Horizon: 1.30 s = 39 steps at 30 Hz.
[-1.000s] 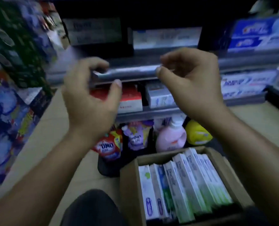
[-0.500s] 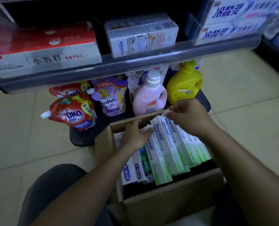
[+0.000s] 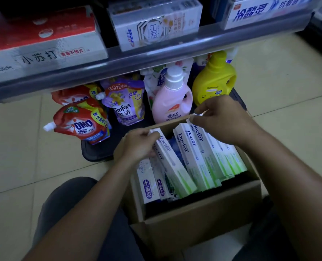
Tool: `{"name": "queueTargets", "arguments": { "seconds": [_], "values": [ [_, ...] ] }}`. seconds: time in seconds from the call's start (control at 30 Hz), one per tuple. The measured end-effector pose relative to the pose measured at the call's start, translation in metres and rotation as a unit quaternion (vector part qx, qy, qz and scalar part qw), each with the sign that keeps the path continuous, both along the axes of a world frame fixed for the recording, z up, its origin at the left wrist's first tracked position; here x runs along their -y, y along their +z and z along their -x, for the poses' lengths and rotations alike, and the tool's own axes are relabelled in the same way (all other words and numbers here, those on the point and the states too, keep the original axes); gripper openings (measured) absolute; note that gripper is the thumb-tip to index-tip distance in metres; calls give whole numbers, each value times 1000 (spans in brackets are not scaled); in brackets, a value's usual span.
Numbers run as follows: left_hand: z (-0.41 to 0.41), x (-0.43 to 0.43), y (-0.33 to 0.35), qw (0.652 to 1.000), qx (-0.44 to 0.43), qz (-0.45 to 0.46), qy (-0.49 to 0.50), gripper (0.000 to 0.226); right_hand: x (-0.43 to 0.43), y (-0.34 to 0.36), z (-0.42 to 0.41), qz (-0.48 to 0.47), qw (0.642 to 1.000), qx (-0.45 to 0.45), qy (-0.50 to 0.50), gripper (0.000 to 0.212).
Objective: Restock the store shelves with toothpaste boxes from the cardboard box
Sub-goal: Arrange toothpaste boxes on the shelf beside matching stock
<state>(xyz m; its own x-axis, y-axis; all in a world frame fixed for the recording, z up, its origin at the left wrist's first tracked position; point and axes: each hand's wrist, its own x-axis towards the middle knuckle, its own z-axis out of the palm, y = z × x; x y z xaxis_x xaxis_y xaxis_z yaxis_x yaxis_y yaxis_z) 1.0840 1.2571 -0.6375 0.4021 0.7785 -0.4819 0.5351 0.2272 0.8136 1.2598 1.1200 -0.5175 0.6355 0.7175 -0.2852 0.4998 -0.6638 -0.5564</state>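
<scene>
While both hands reach down into the open cardboard box (image 3: 199, 219) on the tiled floor (image 3: 280, 87), each is pinched onto the far end of a white-and-green Doctor toothpaste box. The left hand (image 3: 137, 146) has thumb and fingers closed on the top end of the left Doctor box (image 3: 172, 166), which leans toward the box's left side and rests over purple-and-white toothpaste boxes (image 3: 149, 183) packed along the left wall. The right hand (image 3: 222, 119) grips the top end of another Doctor box (image 3: 205, 146) at the far edge of the carton, just beside a further Doctor box (image 3: 189, 153) that stands free between the two held ones. More green-edged boxes (image 3: 230, 161) stand in a row against the carton's right wall, under the right forearm. Beyond the carton's far edge, a pink bottle (image 3: 172, 97) with a white cap and a yellow bottle (image 3: 214, 80) stand on a dark low base (image 3: 98, 151), with a purple Comfort pouch (image 3: 124, 102) and red OMO pouches (image 3: 81, 123) to their left. Above them the grey shelf edge (image 3: 149, 59) carries a red-and-white carton (image 3: 43, 44) at its left, a Crest toothpaste box (image 3: 154, 25) in the middle, and blue-lettered white boxes (image 3: 260, 10) at its right end.
</scene>
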Motion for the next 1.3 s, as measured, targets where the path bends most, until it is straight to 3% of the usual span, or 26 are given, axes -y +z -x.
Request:
{"name": "queueTargets", "arguments": {
  "seconds": [0.1,0.2,0.27,0.4,0.47,0.57,0.67,0.77,0.87,1.07,1.23,1.3],
  "values": [
    [6,-14,18,995,61,24,77,19,3,4,3,-23,999,-27,24,32],
    [0,-21,37,984,122,26,125,25,6,8,15,-64,987,-119,84,27],
    [-7,-22,47,974,161,52,153,25,10,10,19,-64,983,-139,105,36],
    [-21,-20,57,951,212,141,175,28,17,15,10,-55,989,-127,57,57],
    [-26,-16,56,946,227,161,166,31,19,17,2,-106,986,-128,10,42],
    [-32,-11,43,958,205,153,131,44,22,24,-10,-209,956,-189,-78,30],
    [-40,4,20,993,84,63,53,22,27,30,-25,-251,938,-208,-121,28],
    [-57,16,2,994,28,-17,-106,6,30,36,-32,-264,932,-213,-131,20],
    [-72,19,2,984,10,-6,-175,42,31,37,-32,-268,927,-227,-135,15],
    [-64,14,-5,984,-8,43,-170,39,36,38,-27,-271,920,-252,-130,15],
    [-28,11,0,970,7,27,-242,41,38,39,-26,-260,921,-262,-123,19],
    [-15,7,3,964,18,63,-258,48,38,38,-25,-256,920,-268,-127,20]
  ]
}}
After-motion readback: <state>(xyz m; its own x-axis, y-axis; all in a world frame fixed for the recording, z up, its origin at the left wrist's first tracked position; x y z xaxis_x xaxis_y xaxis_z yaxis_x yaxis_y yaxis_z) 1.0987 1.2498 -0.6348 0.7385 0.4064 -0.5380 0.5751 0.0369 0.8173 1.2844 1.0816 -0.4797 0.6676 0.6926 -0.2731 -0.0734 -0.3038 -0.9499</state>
